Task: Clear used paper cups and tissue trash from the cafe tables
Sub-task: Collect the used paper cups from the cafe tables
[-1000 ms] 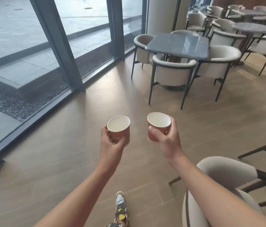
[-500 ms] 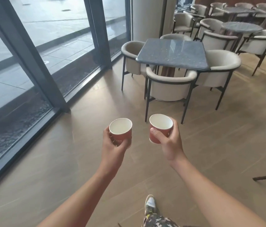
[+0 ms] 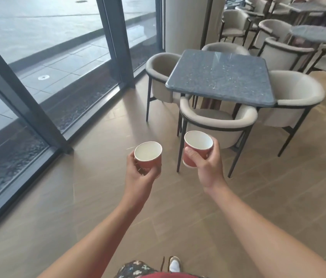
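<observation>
Holding the left cup [image 3: 148, 158] in the left hand [image 3: 138, 177] at 11 o'clock, the right cup [image 3: 197, 147] in the right hand [image 3: 208, 169] at 1 o'clock, fingers [image 3: 215, 145] clamped round each, over the floor [image 3: 98, 197]. Might clip the chair [image 3: 218, 121] at 12 o'clock, spilling any dregs.

A cafe seating area is showing: 4 padded chairs [image 3: 218, 122] are ringing a square stone desk [image 3: 220, 77], more chairs [image 3: 284, 55] are crowding a round desk [image 3: 318, 34] behind, and tall windows [image 3: 38, 47] are lining the wood floor [image 3: 98, 197].
</observation>
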